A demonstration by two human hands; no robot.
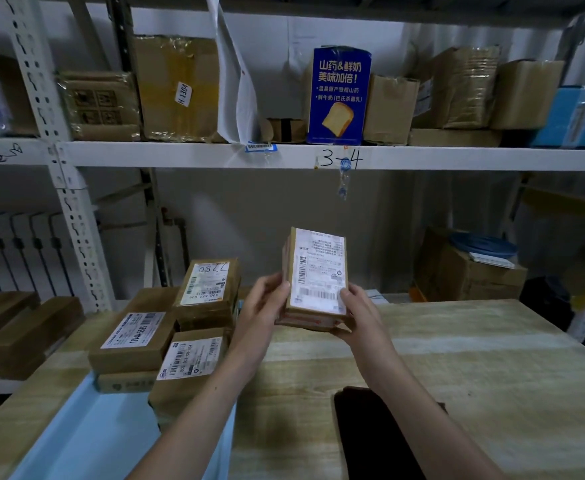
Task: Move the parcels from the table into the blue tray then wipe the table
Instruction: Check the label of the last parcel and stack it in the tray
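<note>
Nearest, a dark cloth (370, 431) lies at the tabletop's (474, 368) near edge, with bare wood open to its right. Left of it the blue tray (86, 434) has free floor toward me; four labelled parcels (194, 362) and one flat box crowd its far end. Above the tabletop I hold one parcel (319, 275) upright, left hand (267, 299) and right hand (360, 313) fingers clamped on its sides. Beyond, shelf (197, 155) 3-4 carries cartons.
</note>
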